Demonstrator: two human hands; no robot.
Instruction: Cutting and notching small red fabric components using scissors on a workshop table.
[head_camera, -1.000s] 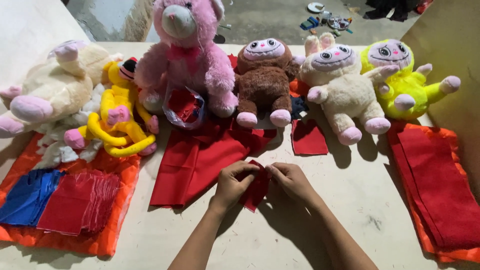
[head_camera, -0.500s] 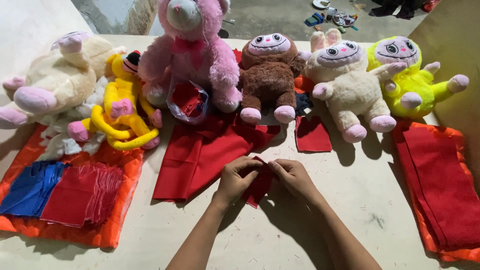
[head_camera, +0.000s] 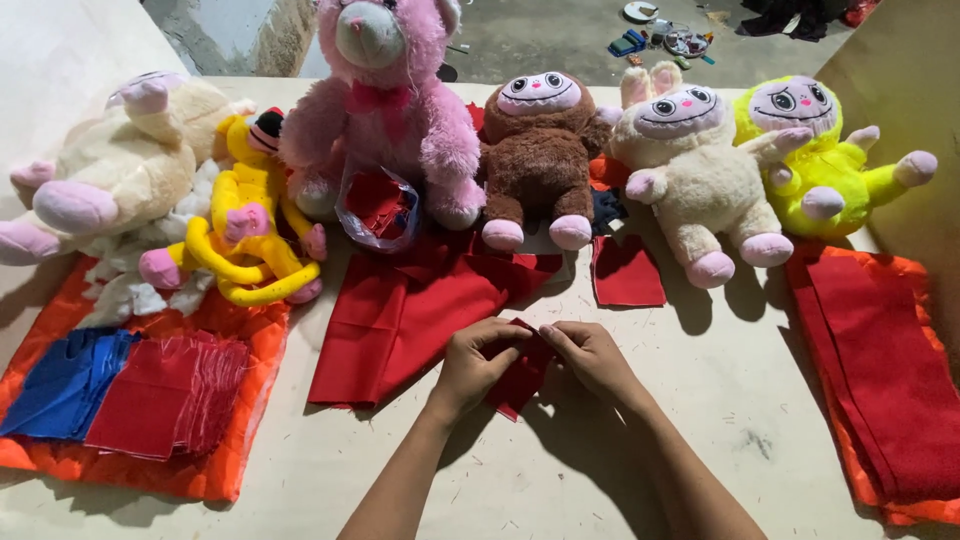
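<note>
My left hand (head_camera: 477, 362) and my right hand (head_camera: 593, 356) meet at the middle of the table, both pinching one small piece of dark red cloth (head_camera: 520, 382). The piece lies folded between my fingers, its lower corner resting on the tabletop. Just to its left lies a larger spread of red fabric (head_camera: 400, 310). Behind stands a row of plush toys: a pink bear (head_camera: 385, 110), a brown one (head_camera: 540, 150), a cream one (head_camera: 700, 180) and a yellow-green one (head_camera: 820, 160).
A yellow plush (head_camera: 245, 235) and a cream-and-pink plush (head_camera: 110, 170) lie at the left. Stacked blue (head_camera: 60, 380) and red pieces (head_camera: 170, 395) sit on orange cloth (head_camera: 210, 470). A red square (head_camera: 627, 270) lies mid-table; red sheets (head_camera: 880, 380) are piled right.
My hands stay together on the small red piece, fingers shifting slightly along its top edge. The view has tilted a little, so the toys sit lower in frame.
</note>
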